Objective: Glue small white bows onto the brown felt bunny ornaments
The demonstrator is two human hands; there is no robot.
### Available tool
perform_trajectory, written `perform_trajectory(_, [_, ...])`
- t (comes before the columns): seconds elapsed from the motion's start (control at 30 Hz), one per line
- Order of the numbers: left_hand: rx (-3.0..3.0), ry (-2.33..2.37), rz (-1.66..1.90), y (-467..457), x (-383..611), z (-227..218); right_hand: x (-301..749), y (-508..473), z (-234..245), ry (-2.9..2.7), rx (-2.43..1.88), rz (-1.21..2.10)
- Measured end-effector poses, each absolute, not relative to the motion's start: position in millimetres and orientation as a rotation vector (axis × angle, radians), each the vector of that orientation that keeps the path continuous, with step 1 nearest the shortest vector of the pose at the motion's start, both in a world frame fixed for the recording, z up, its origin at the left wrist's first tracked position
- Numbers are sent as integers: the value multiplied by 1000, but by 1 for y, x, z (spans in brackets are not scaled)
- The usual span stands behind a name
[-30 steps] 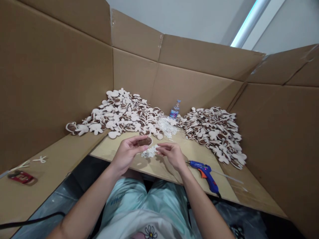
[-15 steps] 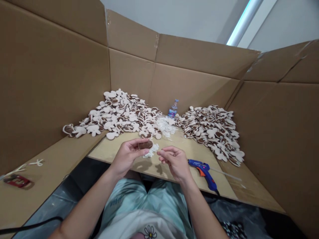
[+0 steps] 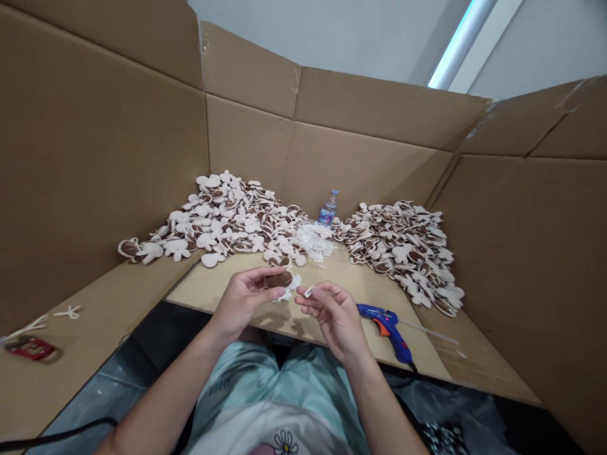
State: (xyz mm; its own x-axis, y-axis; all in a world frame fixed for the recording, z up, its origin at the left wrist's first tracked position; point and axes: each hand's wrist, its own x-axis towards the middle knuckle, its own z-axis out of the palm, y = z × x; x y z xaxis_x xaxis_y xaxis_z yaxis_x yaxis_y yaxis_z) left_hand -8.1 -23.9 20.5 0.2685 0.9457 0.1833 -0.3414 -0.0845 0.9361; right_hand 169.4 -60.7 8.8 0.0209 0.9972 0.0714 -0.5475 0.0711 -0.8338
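Between the thumb and fingers of my left hand (image 3: 244, 296) is a brown plush piece (image 3: 279, 279), shaped like an animal head with rounded ears and a pale cord. My right hand (image 3: 334, 313), just to its right, pinches a small white tag (image 3: 308, 292) with dark print. The two hands are apart, above the board. Below and behind the plush piece lies a small heap of white tags (image 3: 296, 281), partly hidden by it. A blue glue gun (image 3: 389, 325) with an orange trigger rests right of my right hand, a clear glue stick in its back.
Large piles of white and brown plush pieces stand at the left (image 3: 232, 218) and right (image 3: 408, 249). Between them are a water bottle (image 3: 328, 208) and a bag of white tags (image 3: 315, 241). Cardboard walls (image 3: 370, 139) surround the board. A red tool (image 3: 31, 347) lies far left.
My right hand has turned and its fingers have opened out a little, so the white tag now shows. My left hand keeps the plush piece in nearly the same spot.
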Motion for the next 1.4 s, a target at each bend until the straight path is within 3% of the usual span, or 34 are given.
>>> perform_trajectory(0.47, [1420,689,1273,-42,-4,32,174,-80,16,-1338,-958,521])
perform_trajectory(0.67, [1548,704,1356,-49,-3,37,181,-84,25,-1643,-822,67])
perform_trajectory(1.4, [1593,676,1402,-51,0,35,175,-87,26,-1719,-800,-38])
